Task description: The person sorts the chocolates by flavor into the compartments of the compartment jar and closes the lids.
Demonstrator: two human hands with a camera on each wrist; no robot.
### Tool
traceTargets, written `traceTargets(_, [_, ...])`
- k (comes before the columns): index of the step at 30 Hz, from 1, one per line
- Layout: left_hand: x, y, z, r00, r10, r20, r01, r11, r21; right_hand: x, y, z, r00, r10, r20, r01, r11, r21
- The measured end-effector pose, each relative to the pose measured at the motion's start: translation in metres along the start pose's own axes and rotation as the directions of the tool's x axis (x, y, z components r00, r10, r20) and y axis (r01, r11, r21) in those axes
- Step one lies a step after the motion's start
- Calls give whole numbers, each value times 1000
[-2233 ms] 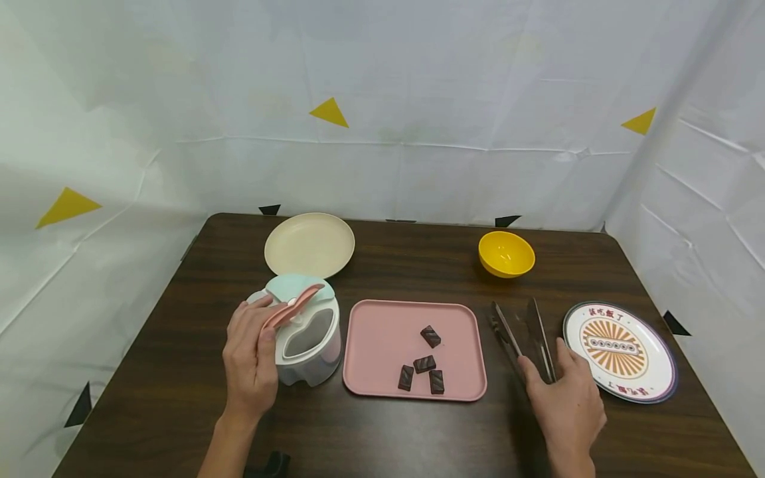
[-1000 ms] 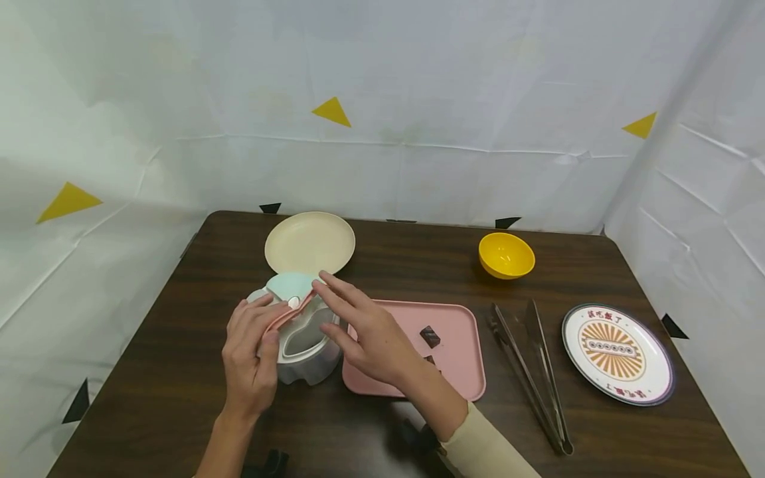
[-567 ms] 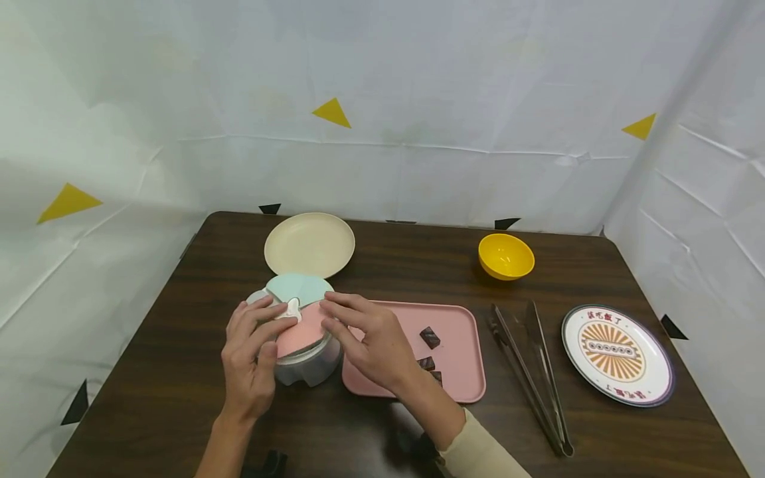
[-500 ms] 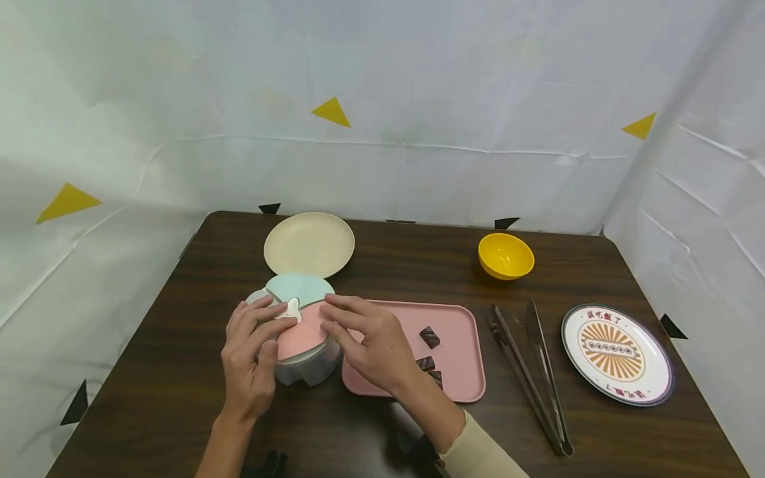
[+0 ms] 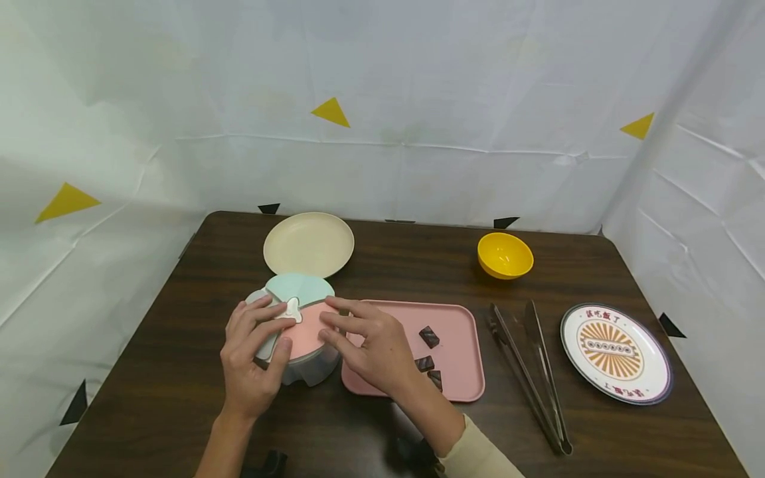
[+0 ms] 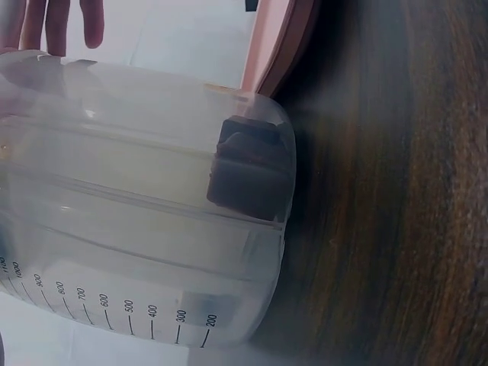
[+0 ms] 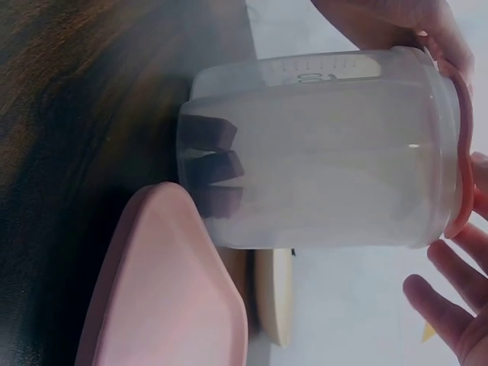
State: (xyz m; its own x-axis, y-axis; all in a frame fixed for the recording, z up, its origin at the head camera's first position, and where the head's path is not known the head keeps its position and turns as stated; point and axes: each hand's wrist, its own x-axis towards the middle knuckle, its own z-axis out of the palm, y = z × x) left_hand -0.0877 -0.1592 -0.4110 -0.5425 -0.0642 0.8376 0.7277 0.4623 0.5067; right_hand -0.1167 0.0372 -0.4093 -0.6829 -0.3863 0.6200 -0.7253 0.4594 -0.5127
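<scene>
- Hands meet on a clear plastic jar (image 5: 301,345) at the table's (image 5: 370,431) front left, touching the left edge of a pink tray (image 5: 460,372).
- Left hand (image 5: 251,362) curls around the jar's left side, fingers lying over the lid.
- Right hand (image 5: 373,345) rests its straight fingers on the lid's pink flap (image 5: 305,332), pressing down and gripping nothing.
- The jar looks light, stiff and smooth, so probably slippery; its thin hinged flaps seem the weak part. Judging by shape, the body walls give the safest grip, not the lid.
- Lid sections visible: one pink, one mint (image 5: 299,287), and a sliver of white under the left fingers.
- Through the jar wall, the right wrist view shows three dark chocolates (image 7: 210,164) stacked at the bottom.
- Three more chocolates (image 5: 429,336) lie on the tray, one partly hidden behind the right wrist.
- Also on the table: one cream plate (image 5: 308,244), one yellow bowl (image 5: 505,255), one pair of metal tongs (image 5: 528,372), one patterned plate (image 5: 615,352).
</scene>
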Motion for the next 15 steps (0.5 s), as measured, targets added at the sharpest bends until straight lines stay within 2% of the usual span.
traceTargets(15, [-1, -3, -2, 999, 45, 30, -46, 999, 10, -3, 1, 2, 999, -25, -21, 24, 997, -75])
